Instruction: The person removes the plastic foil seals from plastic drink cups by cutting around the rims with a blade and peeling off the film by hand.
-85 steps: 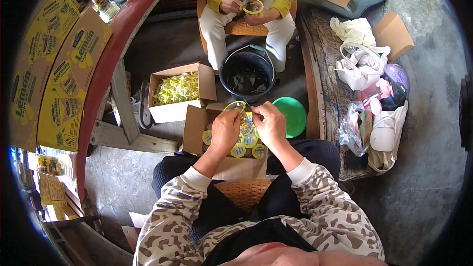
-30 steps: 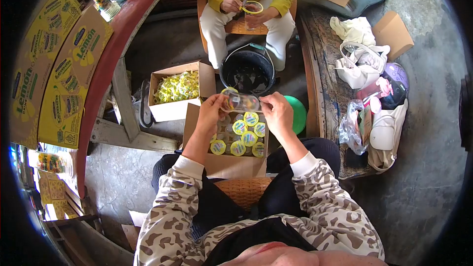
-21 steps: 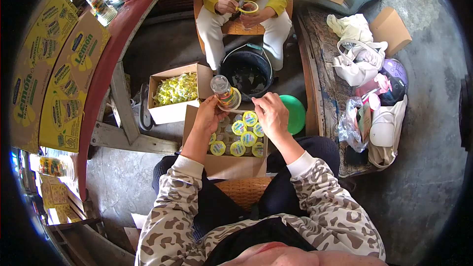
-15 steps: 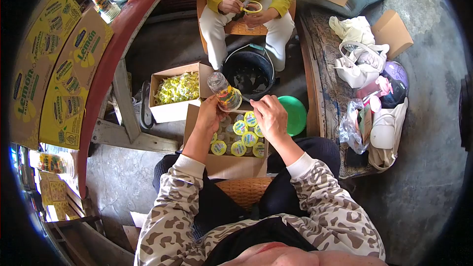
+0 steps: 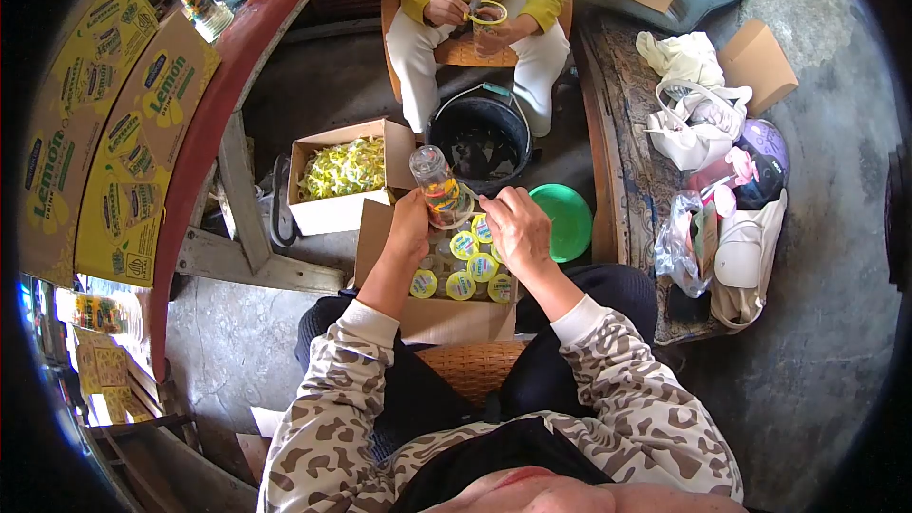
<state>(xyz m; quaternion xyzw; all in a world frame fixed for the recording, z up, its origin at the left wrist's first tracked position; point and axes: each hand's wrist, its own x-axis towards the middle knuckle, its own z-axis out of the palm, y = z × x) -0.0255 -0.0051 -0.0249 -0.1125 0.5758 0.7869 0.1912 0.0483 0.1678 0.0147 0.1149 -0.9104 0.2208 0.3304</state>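
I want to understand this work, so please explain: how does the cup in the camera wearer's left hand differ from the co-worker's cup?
The near cup is tilted base up in the left hand; the far cup has its mouth up. The near cup's coloured print shows plainly, while the co-worker's hand covers part of the far cup's side. Both look see-through.

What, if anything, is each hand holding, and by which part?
The left hand holds the clear cup near its rim; whether the right hand grips anything cannot be told.
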